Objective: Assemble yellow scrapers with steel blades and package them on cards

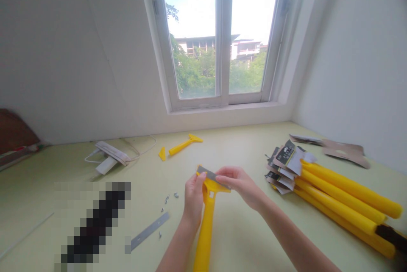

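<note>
A yellow long-handled scraper [206,229] is held head-up before me, its handle running down past the bottom edge of the view. My left hand [193,195] is closed around the left side of its wide head, thumb on the front. A grey metal blade [209,173] lies along the top of that head. At the blade's right end, my right hand [242,184] pinches it between thumb and fingers. To the left on the table are a loose flat blade [150,231] with holes and several small screws [176,195].
Farther back lie a second yellow scraper [182,147] and a small yellow plastic piece [162,154]. Several carded yellow scrapers [343,200] are piled at right, near brown cardboard [346,149]. A power strip [111,153] with cables is at left, near a pixelated dark object [95,227].
</note>
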{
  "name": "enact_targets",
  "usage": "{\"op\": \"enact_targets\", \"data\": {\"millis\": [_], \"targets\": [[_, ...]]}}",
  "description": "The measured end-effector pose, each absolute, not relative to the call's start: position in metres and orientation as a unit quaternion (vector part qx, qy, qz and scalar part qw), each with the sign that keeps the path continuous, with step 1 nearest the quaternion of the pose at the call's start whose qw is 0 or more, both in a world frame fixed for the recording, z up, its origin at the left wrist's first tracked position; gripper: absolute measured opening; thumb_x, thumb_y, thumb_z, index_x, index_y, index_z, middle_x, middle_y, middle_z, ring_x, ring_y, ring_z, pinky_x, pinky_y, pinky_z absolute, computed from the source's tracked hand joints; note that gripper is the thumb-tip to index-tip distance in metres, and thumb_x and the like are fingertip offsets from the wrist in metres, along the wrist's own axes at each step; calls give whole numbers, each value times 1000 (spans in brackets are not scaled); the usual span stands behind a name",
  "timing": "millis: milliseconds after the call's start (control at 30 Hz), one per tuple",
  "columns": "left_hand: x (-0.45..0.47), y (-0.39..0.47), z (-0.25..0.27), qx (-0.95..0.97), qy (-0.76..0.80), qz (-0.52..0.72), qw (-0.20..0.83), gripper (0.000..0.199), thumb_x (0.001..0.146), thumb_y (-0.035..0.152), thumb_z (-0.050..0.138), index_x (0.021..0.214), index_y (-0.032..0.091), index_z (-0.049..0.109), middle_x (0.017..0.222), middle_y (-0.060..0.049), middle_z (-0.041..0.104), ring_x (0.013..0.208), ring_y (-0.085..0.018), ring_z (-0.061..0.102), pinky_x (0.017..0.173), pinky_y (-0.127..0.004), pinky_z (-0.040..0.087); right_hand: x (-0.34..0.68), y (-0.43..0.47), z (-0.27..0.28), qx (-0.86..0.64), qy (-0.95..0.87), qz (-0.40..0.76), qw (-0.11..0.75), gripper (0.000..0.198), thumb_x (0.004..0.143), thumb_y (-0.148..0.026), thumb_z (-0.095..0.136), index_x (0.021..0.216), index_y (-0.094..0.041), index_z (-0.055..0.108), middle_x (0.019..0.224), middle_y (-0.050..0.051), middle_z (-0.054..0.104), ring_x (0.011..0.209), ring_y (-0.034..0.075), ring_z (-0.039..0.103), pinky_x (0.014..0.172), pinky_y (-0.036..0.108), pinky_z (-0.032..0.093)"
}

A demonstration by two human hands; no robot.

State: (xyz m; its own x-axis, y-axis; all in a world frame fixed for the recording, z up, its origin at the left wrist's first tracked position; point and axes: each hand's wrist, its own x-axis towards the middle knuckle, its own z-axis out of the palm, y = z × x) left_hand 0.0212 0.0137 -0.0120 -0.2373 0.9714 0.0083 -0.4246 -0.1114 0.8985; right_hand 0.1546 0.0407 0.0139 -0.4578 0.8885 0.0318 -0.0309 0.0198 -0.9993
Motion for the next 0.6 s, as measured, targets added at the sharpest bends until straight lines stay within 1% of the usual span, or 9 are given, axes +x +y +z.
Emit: {"op": "enact_targets", "data": {"millis": [67,167,233,300,433,500,600], "targets": [[21,13,-11,322,405,682,517,27,65,41,56,68,15,53,50,4,47,42,-7,40,40,-19,28,156,41,16,-356,-602,623,349,24,64,-36,61,67,-13,58,60,-1,57,56,9,51,55,22,38],[19,10,-7,328,394,693,506,24,67,38,55,68,14,53,45,6,43,39,-6,36,39,-18,26,158,41,18,-360,-612,631,313,22,64,-34,60,63,-12,57,58,1,59,54,9,52,53,21,37],[20,9,-5,330,385,699,504,22,68,35,55,68,14,52,46,6,44,39,-6,36,40,-18,27,158,40,17,-365,-621,614,323,18,64,-30,59,61,-13,55,55,0,59,51,8,50,49,20,34],[20,8,-3,327,373,706,506,20,70,34,54,69,14,53,51,4,49,43,-6,40,43,-19,30,156,40,15,-371,-623,598,341,15,64,-26,58,58,-13,53,52,-1,57,47,7,47,46,19,31],[22,7,-3,313,347,714,521,18,71,32,53,73,14,53,55,4,52,48,-8,45,47,-19,34,152,39,13,-381,-616,588,360,14,62,-20,57,52,-14,49,45,-5,51,43,5,42,44,18,27],[22,7,-3,309,339,715,527,17,71,32,53,73,15,53,55,4,53,49,-8,46,48,-19,34,152,39,13,-380,-614,590,362,15,62,-20,56,51,-14,47,45,-5,50,43,5,42,43,18,27],[20,6,-4,315,345,713,522,17,72,31,52,75,14,53,56,4,53,48,-8,46,47,-19,34,153,41,12,-370,-616,600,351,14,64,-21,55,54,-14,49,50,-2,55,46,6,44,44,18,29]]}}
